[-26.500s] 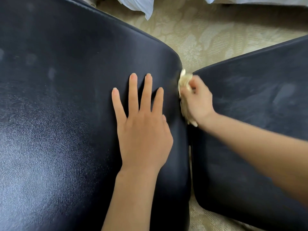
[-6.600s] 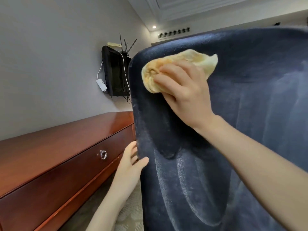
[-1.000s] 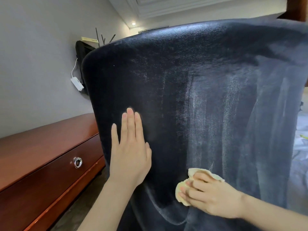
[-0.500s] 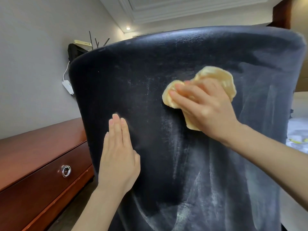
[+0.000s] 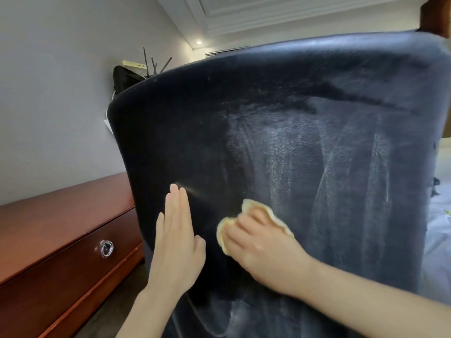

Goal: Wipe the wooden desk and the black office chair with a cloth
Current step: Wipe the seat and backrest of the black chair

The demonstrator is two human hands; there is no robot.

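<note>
We are at the back of the black office chair (image 5: pixel 280 142), viewed from low down, its leather backrest filling most of the frame. Our right hand (image 5: pixel 266 250) presses a crumpled yellow cloth (image 5: pixel 253 211) against the lower middle of the backrest; the fingers curl over the wad and bunch it, so that only its upper and left edges show past the knuckles. We judge the bunching gives a firm pad to rub with. Our left hand (image 5: pixel 177 242) lies flat on the leather just beside the cloth, fingers straight and together, holding nothing; it looks placed to brace the chair against the push of the wiping, since such a chair would likely swivel or roll away. Pale streaks run down the centre and right of the backrest, while the left part and the band near the top read darker and cleaner. We cannot tell whether the streaks are dust or drying moisture. The wooden counter (image 5: pixel 56 230), which has a drawer with a ring pull (image 5: pixel 106 248), stands to the left, beside the chair and apart from both hands. Behind the chair a dark device with antennas (image 5: pixel 127 76) hangs on the grey wall (image 5: pixel 61 93). We judge the chair stage is well in hand, with the streaked right side probably still to cover.
</note>
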